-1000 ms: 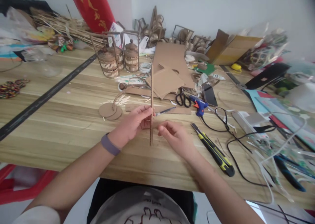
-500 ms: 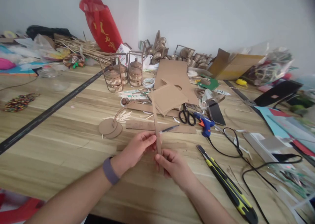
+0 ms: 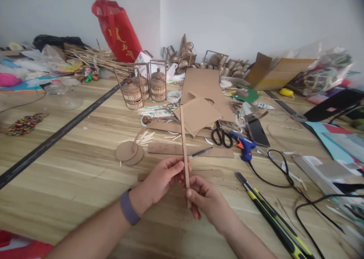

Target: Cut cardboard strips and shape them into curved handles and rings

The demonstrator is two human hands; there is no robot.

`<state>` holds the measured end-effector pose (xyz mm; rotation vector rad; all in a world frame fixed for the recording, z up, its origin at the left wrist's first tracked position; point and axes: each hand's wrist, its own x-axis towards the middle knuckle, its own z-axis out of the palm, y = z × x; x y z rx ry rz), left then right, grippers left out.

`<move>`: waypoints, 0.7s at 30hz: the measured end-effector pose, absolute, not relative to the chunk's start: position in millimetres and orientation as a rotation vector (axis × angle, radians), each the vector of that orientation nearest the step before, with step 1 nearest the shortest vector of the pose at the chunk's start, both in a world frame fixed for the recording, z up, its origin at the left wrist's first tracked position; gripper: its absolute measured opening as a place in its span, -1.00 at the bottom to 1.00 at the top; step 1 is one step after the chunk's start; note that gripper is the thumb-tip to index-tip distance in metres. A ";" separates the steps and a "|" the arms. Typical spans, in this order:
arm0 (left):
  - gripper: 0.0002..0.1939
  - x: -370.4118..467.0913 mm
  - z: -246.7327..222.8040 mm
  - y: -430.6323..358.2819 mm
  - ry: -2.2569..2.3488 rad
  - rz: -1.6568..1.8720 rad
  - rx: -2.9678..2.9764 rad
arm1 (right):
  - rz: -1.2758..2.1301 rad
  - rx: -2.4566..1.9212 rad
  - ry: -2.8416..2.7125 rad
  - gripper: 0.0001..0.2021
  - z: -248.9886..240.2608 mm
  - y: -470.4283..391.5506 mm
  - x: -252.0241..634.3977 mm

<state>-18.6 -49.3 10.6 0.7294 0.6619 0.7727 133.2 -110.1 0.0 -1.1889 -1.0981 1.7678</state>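
A narrow brown cardboard strip [image 3: 184, 141] stands nearly lengthwise away from me, held between both hands. My left hand [image 3: 167, 174] pinches it at its left side, a little below the middle. Nearer its lower end, the thumb and fingers of my right hand [image 3: 203, 198] are closed on it. Just beyond the hands, a pen [image 3: 201, 152] lies by a wider cardboard strip [image 3: 163, 149]. Two cardboard discs [image 3: 125, 151] overlap to the left, beside thin pale sticks [image 3: 145, 137].
Black scissors [image 3: 222, 137], a blue glue gun [image 3: 247, 149] with its cable and a yellow-black cutter [image 3: 273, 217] lie on the right. Small lantern-like baskets [image 3: 132, 95], cardboard sheets [image 3: 200, 115], a red bag [image 3: 119, 31] and an open box [image 3: 280, 73] are farther back.
The view has shifted slightly, so most table items appear farther right. Both hands still hold the strip, which now shows more of its flat face and sits slightly lower.
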 end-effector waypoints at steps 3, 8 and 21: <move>-0.48 -17.7 7.1 -50.9 0.668 0.719 0.792 | 1.647 -1.163 -1.014 -0.48 2.5 -106.9 136.5; -0.45 -15.7 2.1 -57.2 0.730 0.553 0.815 | 1.462 -1.157 -0.820 -0.55 5.7 -102.4 146.3; -0.60 -15.0 7.4 -61.8 0.604 0.413 0.639 | 1.652 -1.054 -0.776 -0.60 13.0 -102.7 144.5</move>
